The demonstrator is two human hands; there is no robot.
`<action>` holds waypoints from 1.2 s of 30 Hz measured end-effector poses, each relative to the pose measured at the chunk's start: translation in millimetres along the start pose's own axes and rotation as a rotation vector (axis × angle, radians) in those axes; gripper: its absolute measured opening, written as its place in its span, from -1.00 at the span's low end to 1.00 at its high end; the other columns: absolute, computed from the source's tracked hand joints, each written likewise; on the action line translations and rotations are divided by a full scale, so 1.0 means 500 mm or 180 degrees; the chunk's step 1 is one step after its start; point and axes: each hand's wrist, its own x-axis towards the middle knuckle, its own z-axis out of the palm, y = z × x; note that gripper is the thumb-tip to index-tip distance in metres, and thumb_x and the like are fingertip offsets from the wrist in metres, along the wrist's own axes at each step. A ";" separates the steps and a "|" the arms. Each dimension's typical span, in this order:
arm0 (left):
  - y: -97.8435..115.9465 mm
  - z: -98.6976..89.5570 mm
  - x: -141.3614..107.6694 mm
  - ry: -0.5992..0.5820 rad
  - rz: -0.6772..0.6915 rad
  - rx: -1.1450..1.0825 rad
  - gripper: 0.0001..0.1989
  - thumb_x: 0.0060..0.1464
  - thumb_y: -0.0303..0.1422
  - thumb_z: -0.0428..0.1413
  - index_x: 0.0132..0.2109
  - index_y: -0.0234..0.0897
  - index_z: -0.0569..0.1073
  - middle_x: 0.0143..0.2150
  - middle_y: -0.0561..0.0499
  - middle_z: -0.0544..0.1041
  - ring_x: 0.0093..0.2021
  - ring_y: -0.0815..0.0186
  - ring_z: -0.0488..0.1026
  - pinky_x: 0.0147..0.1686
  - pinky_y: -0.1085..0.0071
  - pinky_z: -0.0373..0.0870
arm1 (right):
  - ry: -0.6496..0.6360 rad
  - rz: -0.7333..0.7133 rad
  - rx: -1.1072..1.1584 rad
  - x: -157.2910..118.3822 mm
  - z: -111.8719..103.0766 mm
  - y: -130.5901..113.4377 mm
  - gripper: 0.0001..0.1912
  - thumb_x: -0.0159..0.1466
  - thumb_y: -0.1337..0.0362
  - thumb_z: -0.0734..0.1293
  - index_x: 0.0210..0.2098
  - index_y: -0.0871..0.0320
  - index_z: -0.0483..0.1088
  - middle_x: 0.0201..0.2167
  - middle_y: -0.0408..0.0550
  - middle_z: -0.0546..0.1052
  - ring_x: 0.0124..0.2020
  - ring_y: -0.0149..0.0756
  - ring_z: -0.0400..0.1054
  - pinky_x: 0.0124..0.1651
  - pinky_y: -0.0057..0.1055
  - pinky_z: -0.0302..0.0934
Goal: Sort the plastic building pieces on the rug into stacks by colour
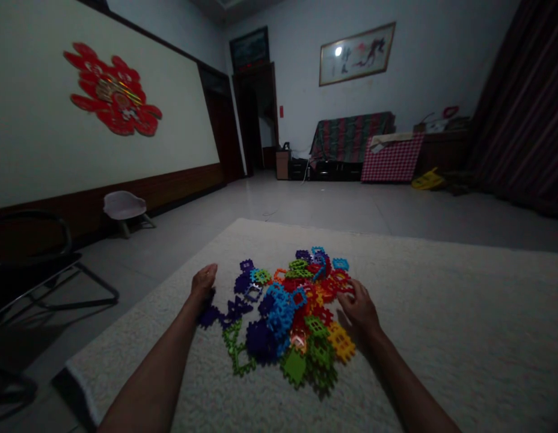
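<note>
Interlocking plastic tiles with notched edges lie in a loose pile on the pale mat. Dark purple tiles are mostly on the left, blue tiles in the middle. Red tiles lie right of centre, with green tiles and a yellow tile nearer me. My left hand rests at the pile's left side, seen edge-on, fingers extended and holding nothing visible. At the right edge, my right hand is open beside the red tiles, thumb apart from its fingers; contact is unclear.
A dark metal-framed chair stands left of the mat, with a small pale child's seat beyond. Across the tiled floor are a cloth-covered piece of furniture, a checked cloth and a yellow item.
</note>
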 end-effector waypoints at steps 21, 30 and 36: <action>0.212 0.266 -0.034 -0.1187 0.0520 -0.1344 -0.58 0.12 -0.13 0.01 -0.09 -0.28 0.60 0.08 -0.10 0.58 0.16 0.15 0.45 0.22 0.28 0.27 | 0.0254 -0.0940 -0.0317 0.021 0.104 -0.019 -0.45 0.23 -0.02 0.25 0.09 0.20 0.34 0.15 0.23 0.40 0.19 0.03 0.26 0.21 0.06 0.20; 0.343 0.362 -0.112 -0.1614 0.0561 -0.1536 -0.58 0.19 -0.10 -0.03 -0.17 -0.26 0.62 -0.10 -0.07 0.65 -0.02 0.17 0.53 -0.01 0.32 0.40 | 0.0032 -0.0490 0.0068 0.056 0.086 -0.051 -0.63 0.19 0.13 0.23 -0.11 0.17 0.47 -0.05 0.14 0.55 0.00 -0.08 0.41 0.14 -0.06 0.28; 0.446 0.414 -0.182 -0.1707 0.0770 -0.1155 -0.57 0.20 -0.11 -0.06 -0.36 -0.26 0.58 -0.32 -0.04 0.61 -0.23 0.23 0.50 -0.25 0.42 0.35 | 0.0020 -0.0017 -0.0013 0.092 0.011 -0.022 -0.66 0.15 0.08 0.23 -0.23 0.09 0.53 -0.22 -0.03 0.61 -0.20 -0.18 0.47 -0.01 -0.20 0.35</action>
